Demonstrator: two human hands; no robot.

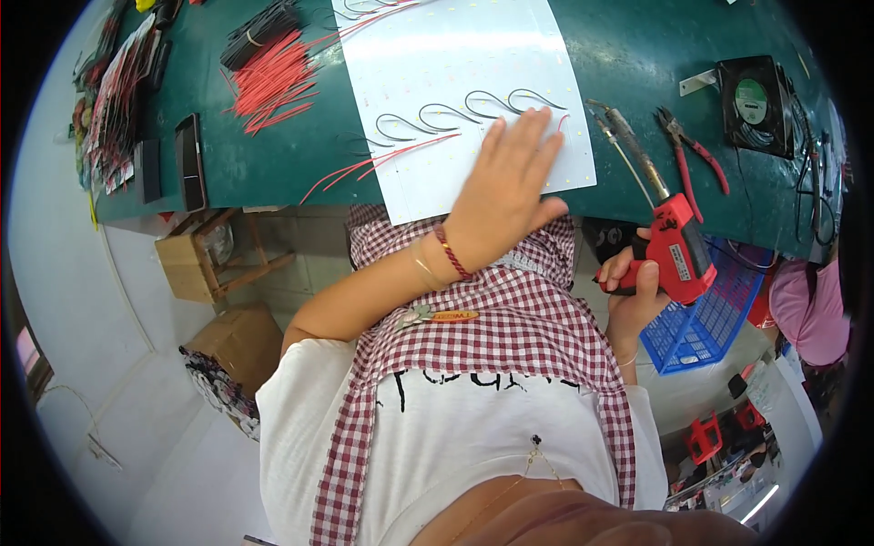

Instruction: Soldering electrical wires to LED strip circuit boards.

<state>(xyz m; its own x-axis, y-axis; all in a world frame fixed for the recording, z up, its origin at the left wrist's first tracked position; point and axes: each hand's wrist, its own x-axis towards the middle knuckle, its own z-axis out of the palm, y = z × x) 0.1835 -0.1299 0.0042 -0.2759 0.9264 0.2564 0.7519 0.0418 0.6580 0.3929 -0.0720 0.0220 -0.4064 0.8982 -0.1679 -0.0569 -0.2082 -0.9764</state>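
Observation:
My right hand is wrapped round the grip of a red soldering gun, whose metal tip points up toward the right edge of a white board. Across that board lies my left hand, fingers stretched out and thumb apart. Its fingertips are beside the looped black wires and a short red wire. Longer red wires run off the board's left edge. Whatever is under the left palm is hidden.
A pile of red wires and a bundle of black wires lie left on the green table, near a dark phone. Red-handled cutters and a black fan are at right. Below stands a blue basket.

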